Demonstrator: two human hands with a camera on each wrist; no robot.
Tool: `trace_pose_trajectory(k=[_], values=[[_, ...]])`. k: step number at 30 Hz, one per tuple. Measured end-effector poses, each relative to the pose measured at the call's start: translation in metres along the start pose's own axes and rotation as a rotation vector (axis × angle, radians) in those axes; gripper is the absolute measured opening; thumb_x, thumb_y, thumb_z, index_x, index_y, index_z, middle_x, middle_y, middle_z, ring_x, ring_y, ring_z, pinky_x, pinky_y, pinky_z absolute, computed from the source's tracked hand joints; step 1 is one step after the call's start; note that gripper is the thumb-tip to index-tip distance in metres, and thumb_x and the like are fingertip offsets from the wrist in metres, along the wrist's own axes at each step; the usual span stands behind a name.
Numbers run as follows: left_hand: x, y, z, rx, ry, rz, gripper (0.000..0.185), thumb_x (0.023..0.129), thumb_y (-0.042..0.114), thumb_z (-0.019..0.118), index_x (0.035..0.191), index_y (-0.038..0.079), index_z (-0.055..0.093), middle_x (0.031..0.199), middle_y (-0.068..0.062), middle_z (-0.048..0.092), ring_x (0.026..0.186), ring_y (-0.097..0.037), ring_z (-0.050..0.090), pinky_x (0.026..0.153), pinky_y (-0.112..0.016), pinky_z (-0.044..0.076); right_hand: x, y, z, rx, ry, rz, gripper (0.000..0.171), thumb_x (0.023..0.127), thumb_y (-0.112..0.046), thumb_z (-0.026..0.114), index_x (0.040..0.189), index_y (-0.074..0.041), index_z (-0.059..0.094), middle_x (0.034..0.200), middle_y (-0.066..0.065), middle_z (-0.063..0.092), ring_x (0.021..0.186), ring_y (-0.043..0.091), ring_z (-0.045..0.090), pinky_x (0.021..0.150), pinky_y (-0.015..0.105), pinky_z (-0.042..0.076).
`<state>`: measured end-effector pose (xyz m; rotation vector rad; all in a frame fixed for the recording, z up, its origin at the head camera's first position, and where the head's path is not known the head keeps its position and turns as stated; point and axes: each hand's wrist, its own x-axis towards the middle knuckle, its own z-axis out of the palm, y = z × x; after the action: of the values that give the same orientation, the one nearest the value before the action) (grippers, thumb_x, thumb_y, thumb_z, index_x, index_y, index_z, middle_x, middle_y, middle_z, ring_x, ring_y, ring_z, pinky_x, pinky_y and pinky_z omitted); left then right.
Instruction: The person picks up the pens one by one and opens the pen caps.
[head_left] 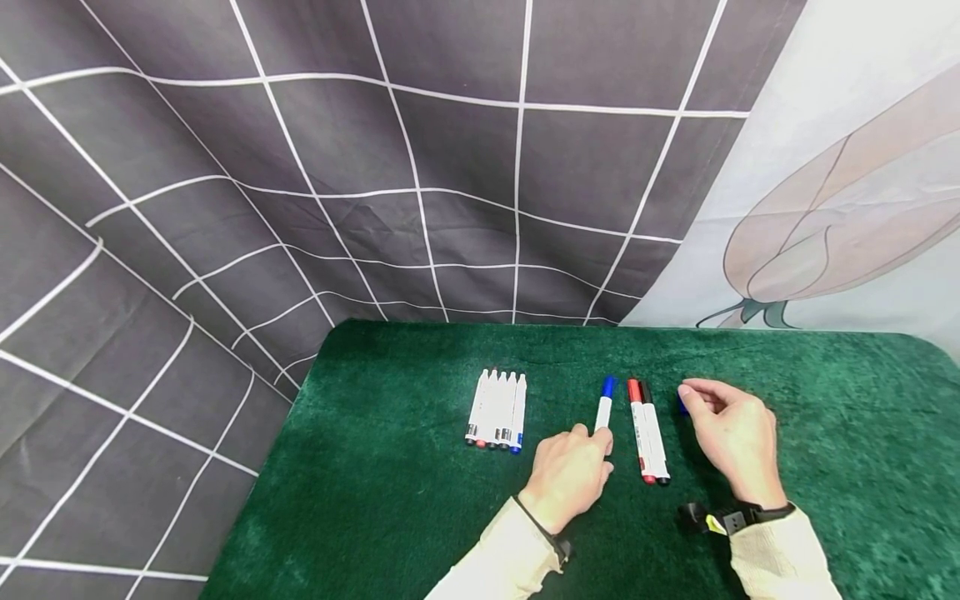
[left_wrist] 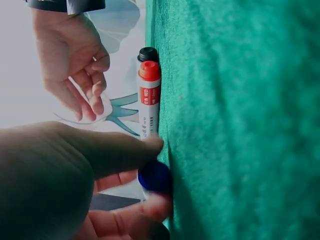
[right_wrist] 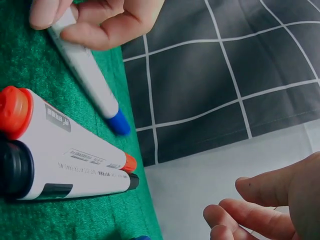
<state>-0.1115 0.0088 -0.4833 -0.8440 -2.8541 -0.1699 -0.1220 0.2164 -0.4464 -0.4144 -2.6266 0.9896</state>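
My left hand (head_left: 570, 475) pinches a white marker with a blue cap (head_left: 606, 400) near its lower end, thumb and fingers on either side. In the left wrist view the marker's round blue end (left_wrist: 155, 176) shows between thumb and fingers. Just right of it lie a red marker (head_left: 639, 429) and a black marker (head_left: 654, 442), side by side. Beyond these, my right hand (head_left: 735, 433) hovers with loosely bent fingers and nothing between them. A small blue piece (head_left: 682, 403) peeks out beside its fingertips, the rest hidden by the hand.
Several white markers (head_left: 495, 410) lie in a neat row to the left on the green cloth-covered table (head_left: 360, 500). Behind the table hangs a dark curtain (head_left: 465, 150) with white grid lines, joined by a pale curtain (head_left: 675, 292) with a printed flower.
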Motion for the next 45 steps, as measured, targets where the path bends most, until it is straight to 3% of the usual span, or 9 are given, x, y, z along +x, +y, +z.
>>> trace_pose_trajectory(k=[7,15,27,34,41,45], values=[[0.0,-0.007,-0.003,0.038,0.07,-0.058,0.015,0.085,0.027,0.075,0.091,0.016,0.066,0.07,0.001,0.059,0.056,-0.016,0.059,0.044,-0.03,0.036,-0.001,-0.002,0.001,-0.005,-0.005,-0.027,0.027,0.097,-0.03,0.066,0.108,-0.008,0.077,0.08,0.006,0.071,0.065,0.011,0.054,0.057,0.03,0.036],[0.001,-0.018,-0.011,0.004,0.159,-0.092,0.018,0.081,0.024,0.079,0.079,0.018,0.062,0.068,0.004,0.056,0.053,-0.016,0.056,0.044,-0.029,0.036,-0.002,-0.004,0.003,-0.001,-0.032,-0.048,0.027,0.098,-0.028,0.064,0.109,-0.006,0.077,0.082,0.007,0.072,0.069,0.015,0.055,0.058,0.03,0.036],[-0.001,-0.031,-0.027,-0.072,0.25,-0.084,0.018,0.079,0.017,0.082,0.077,0.02,0.064,0.069,0.006,0.057,0.057,-0.013,0.059,0.047,-0.026,0.037,-0.004,-0.006,0.006,0.049,-0.128,-0.076,0.037,0.102,-0.034,0.056,0.121,-0.005,0.071,0.095,0.012,0.073,0.079,0.02,0.057,0.063,0.03,0.04],[-0.002,-0.034,-0.032,-0.111,0.278,-0.082,0.021,0.075,0.013,0.084,0.074,0.022,0.065,0.07,0.009,0.058,0.06,-0.01,0.06,0.048,-0.025,0.038,-0.005,-0.009,0.009,0.087,-0.209,-0.141,0.045,0.104,-0.039,0.053,0.128,-0.003,0.065,0.102,0.014,0.075,0.089,0.025,0.063,0.071,0.035,0.041],[-0.001,-0.038,-0.036,-0.139,0.269,-0.086,0.02,0.076,0.014,0.084,0.074,0.022,0.066,0.071,0.009,0.059,0.061,-0.011,0.061,0.049,-0.026,0.04,-0.005,-0.012,0.011,0.141,-0.274,-0.141,0.05,0.103,-0.042,0.053,0.132,-0.002,0.062,0.092,0.007,0.075,0.067,0.012,0.048,0.055,0.031,0.029],[-0.001,-0.041,-0.037,-0.148,0.271,-0.088,0.02,0.077,0.014,0.084,0.075,0.021,0.066,0.071,0.008,0.06,0.061,-0.012,0.062,0.049,-0.026,0.04,-0.006,-0.013,0.013,0.167,-0.304,-0.121,0.043,0.102,-0.04,0.057,0.125,-0.005,0.066,0.088,0.008,0.072,0.061,0.011,0.044,0.052,0.032,0.029]])
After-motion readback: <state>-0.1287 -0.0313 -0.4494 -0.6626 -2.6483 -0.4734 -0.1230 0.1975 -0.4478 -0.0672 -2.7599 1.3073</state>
